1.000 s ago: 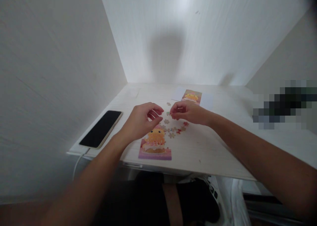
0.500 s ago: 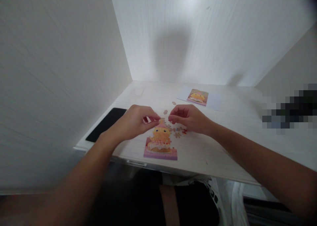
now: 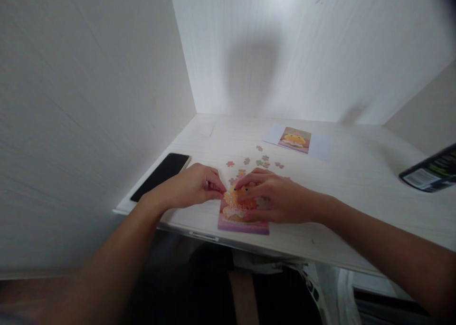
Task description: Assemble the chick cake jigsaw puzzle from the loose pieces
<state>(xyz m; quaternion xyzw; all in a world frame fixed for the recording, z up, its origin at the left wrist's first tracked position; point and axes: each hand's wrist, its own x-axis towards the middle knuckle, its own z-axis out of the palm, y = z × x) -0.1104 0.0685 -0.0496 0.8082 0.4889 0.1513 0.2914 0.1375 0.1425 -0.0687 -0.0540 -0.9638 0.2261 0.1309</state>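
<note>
A small jigsaw puzzle with a yellow chick on a pink ground lies near the front edge of the white desk. My left hand rests at the puzzle's left edge, fingers curled in a pinch on a small piece I can barely see. My right hand lies over the puzzle's right side, fingers stretched flat and pressing on it. Several loose puzzle pieces are scattered just beyond both hands.
A black phone lies at the desk's left edge. A reference picture of the chick on a white sheet lies farther back. A dark packet sits at the right. White walls close in the left and back.
Both hands came down from above the loose pieces onto the puzzle. My right hand went from a pinch to lying flat. The view shifted, so the desk items moved right.
</note>
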